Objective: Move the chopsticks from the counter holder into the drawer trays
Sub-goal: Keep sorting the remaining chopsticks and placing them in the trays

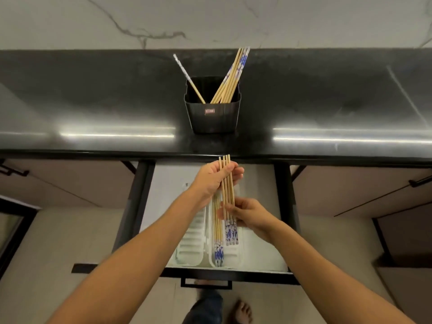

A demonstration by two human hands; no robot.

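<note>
A black holder (211,118) stands on the dark counter with several bamboo chopsticks (230,80) leaning right and one leaning left (187,74). Below it, the drawer (264,206) is pulled out with two white ribbed trays; the left tray (190,244) is bare, the right tray (236,256) has several chopsticks (218,239) lying in it. Over the right tray I hold a bundle of several chopsticks (228,183) with blue-patterned ends. My left hand (214,181) grips the bundle near its plain tips, and my right hand (249,215) grips it lower down.
The glossy black counter (93,108) runs across the view, its front edge just above the drawer. Closed cabinet fronts with black handles flank the drawer on both sides. The drawer's black handle (207,282) is at the near edge, and my foot shows on the floor below.
</note>
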